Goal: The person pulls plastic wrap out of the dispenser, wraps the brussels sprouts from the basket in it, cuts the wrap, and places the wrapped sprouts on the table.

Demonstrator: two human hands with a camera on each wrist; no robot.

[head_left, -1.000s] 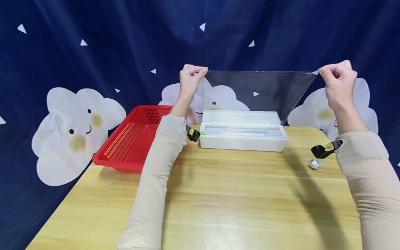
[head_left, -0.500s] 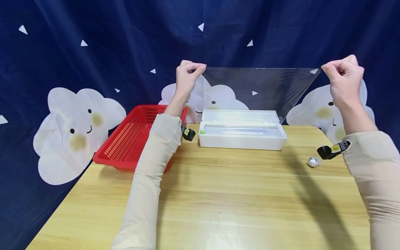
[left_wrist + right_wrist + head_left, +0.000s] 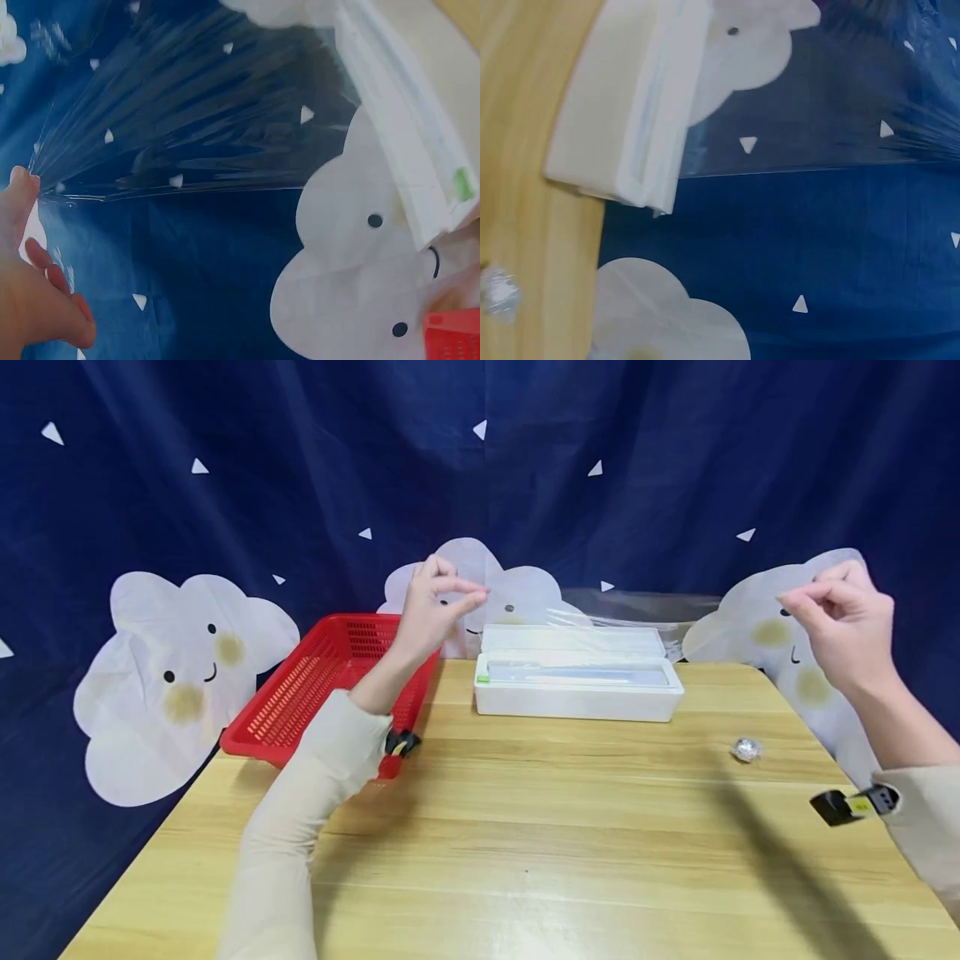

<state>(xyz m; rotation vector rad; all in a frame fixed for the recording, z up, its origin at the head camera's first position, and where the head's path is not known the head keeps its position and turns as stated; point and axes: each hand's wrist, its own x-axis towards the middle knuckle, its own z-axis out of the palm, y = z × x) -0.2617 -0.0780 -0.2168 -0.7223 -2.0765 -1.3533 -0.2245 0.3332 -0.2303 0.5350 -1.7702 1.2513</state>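
In the head view, a sheet of clear plastic wrap spreads behind the white wrap box, low and partly hard to make out against the clouds. My left hand pinches one corner between thumb and index finger. In the left wrist view, creases in the wrap run together at the fingertips of that left hand. My right hand has thumb and index finger together at the opposite end. The right wrist view shows the wrap drawn toward the right, but not the right hand itself. The box lid stands raised.
A red plastic basket stands at the table's left, behind my left forearm. A small crumpled silvery ball lies on the wooden table at the right. A green slider sits on the box's left end. Behind hangs a dark blue cloud-patterned curtain.
Both hands have come down from above the box, with the wrap lowered between them. They are farther apart, the left one shifted left and the right one shifted right.
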